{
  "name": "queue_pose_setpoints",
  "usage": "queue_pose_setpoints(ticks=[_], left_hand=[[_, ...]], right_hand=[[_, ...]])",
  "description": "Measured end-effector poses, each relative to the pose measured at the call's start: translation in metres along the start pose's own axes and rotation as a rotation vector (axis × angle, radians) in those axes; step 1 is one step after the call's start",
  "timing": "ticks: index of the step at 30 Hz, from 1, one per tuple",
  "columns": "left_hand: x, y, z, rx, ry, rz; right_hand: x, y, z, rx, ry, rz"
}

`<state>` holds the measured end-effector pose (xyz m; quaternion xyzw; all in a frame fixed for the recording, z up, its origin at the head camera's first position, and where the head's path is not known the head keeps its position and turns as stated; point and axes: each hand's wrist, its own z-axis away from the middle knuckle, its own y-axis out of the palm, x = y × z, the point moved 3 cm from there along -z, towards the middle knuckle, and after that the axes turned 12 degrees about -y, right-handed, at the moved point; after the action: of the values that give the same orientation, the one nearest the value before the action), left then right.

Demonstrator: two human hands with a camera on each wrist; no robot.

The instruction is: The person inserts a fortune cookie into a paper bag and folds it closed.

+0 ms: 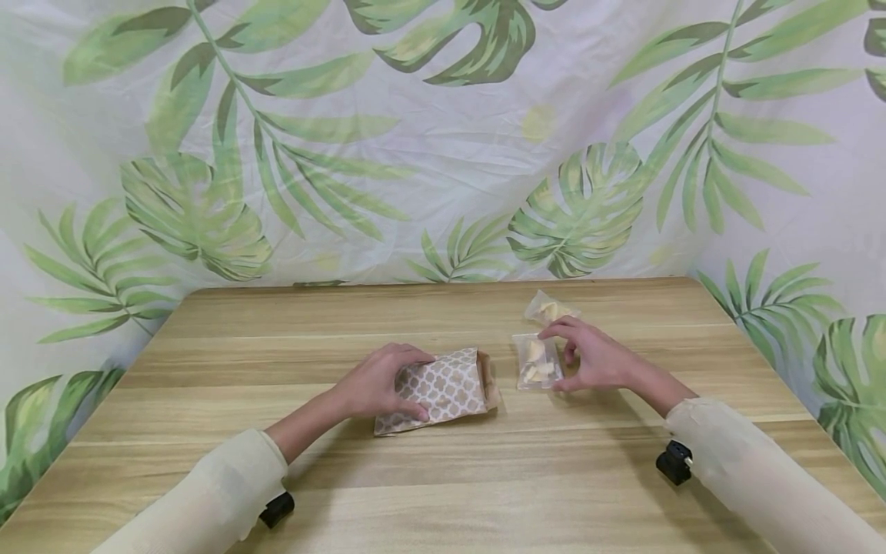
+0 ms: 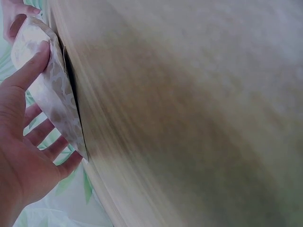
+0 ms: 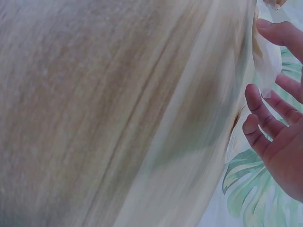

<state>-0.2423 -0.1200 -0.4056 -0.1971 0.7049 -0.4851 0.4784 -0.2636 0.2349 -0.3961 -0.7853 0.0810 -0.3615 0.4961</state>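
Note:
My left hand (image 1: 381, 381) grips a brown paper bag (image 1: 443, 385) with a white lattice pattern, which lies on its side with its mouth facing right. The thumb is on the near side of the bag and the fingers are on the far side; the left wrist view shows the bag (image 2: 52, 90) between them. Just right of that mouth, my right hand (image 1: 588, 358) holds a small clear packet (image 1: 536, 362) of pale yellow pieces by its right side, thumb at the near corner and a finger at the far one. Only part of this packet (image 3: 267, 61) shows in the right wrist view.
A second clear packet (image 1: 550, 309) with similar yellow pieces lies just behind the right hand's fingers. Everything rests on a wood-grain table (image 1: 484, 492). A leaf-print cloth (image 1: 443, 154) hangs behind the table's far edge.

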Motion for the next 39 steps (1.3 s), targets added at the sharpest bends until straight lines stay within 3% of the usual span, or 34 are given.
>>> queue_pose_setpoints(ticks=[10, 21, 39], left_hand=[[-0.001, 0.000, 0.001, 0.025, -0.023, -0.038], [-0.002, -0.001, 0.000, 0.007, -0.005, -0.024], [-0.001, -0.002, 0.000, 0.008, 0.008, -0.003]], right_hand=[[0.003, 0.001, -0.001, -0.003, -0.002, -0.014], [0.009, 0.001, -0.004, -0.003, -0.031, -0.028], [0.026, 0.007, -0.013, -0.077, -0.122, -0.066]])
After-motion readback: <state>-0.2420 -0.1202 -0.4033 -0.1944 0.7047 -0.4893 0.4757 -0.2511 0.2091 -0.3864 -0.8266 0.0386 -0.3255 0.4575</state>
